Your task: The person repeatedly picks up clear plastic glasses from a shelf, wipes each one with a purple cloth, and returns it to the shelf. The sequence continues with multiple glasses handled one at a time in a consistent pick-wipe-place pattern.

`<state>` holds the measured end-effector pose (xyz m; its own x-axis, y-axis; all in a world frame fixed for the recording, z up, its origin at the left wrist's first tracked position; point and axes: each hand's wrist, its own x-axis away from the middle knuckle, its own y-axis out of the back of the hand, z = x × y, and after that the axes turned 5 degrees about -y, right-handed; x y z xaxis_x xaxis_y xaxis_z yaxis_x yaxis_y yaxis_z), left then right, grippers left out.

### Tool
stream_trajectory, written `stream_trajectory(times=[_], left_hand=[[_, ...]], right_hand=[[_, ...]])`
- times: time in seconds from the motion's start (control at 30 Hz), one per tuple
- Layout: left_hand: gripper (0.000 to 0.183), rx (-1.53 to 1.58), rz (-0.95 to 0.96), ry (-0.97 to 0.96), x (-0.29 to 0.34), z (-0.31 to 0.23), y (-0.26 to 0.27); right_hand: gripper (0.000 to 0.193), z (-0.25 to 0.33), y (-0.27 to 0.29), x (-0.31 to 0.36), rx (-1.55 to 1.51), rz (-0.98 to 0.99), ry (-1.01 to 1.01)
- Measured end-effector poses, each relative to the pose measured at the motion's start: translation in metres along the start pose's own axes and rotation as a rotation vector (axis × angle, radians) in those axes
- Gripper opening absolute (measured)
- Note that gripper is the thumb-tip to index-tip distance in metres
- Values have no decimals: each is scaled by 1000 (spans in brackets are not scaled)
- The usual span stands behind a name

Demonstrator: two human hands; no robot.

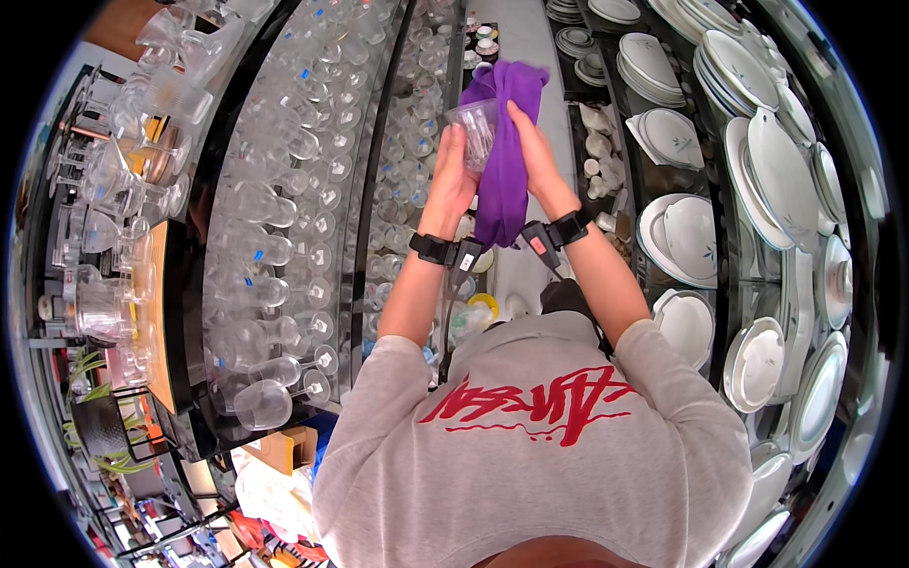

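Ahead of me, both hands are raised together over the aisle. My left hand (454,170) is closed around a clear drinking glass (478,133), its thumb lying along the near side. A purple cloth (507,161) is gripped in my right hand (535,156), pressed against the glass's right side. One end of the cloth bunches above the glass and the other hangs down between my wrists. Some of my right fingers are hidden behind the cloth.
To the left, black shelves carry rows of stemmed glasses (275,251) and other glassware (407,142). On the right, shelves hold stacked white plates (677,237) and oval dishes (781,180). Small cups (597,147) stand nearer the aisle. A cardboard box (284,450) sits at lower left.
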<state>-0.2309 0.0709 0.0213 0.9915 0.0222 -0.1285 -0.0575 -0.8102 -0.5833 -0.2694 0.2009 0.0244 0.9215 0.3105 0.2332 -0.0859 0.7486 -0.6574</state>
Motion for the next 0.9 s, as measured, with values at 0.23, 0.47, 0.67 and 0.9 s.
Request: stream_trajectory(times=[0.23,0.47,0.67,0.9], left_hand=[[36,57,-86,49,-2,2,-1],[34,123,-90,91,-5,2,7],[52,68,-42,179,-6,-4,21],[71,245,64,201,-6,-26,26]], right_hand=[[41,-15,-14,24,578,-153,429],[45,-13,-7,12,248,-83,200],[38,4,5,6,105,50,58],[34,7,25,0,521,233,243]])
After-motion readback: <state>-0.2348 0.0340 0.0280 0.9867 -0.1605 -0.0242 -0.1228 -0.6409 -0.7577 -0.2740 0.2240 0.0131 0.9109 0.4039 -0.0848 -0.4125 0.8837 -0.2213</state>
